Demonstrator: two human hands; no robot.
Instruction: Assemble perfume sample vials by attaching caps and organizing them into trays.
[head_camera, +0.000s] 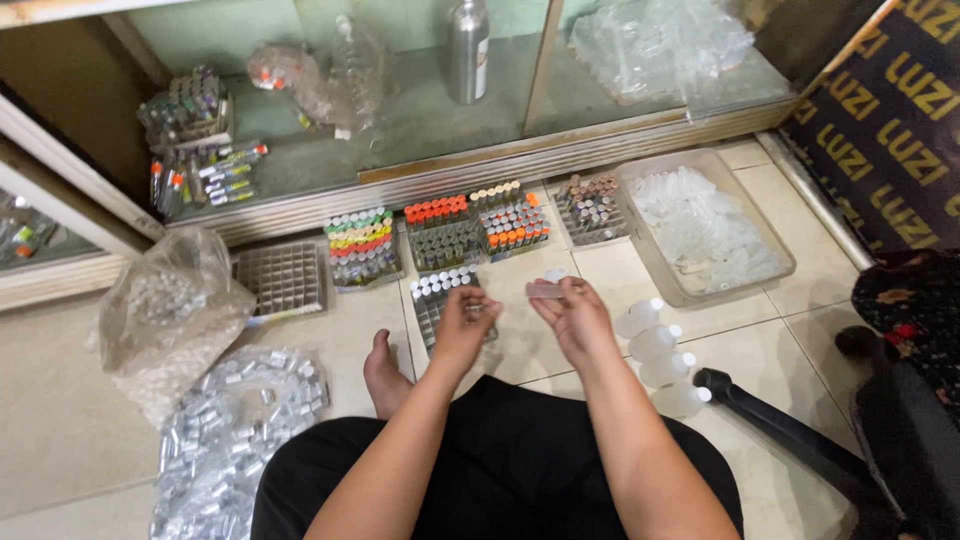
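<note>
Clear plastic vial (545, 289) lay level in the right hand (575, 318), pinched at the fingertips, mouth toward the left hand (465, 320), whose fingers were closed on something too small to tell. Both hovered over the white-capped vial tray (440, 290), close for reaching; loose white-capped bottles (655, 345) lay beside the right forearm.

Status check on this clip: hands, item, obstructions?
Left hand pinching something small, unclear. Right hand holds small clear plastic vial. Both over white-capped vial tray on tiled floor. Nothing between hands.
</note>
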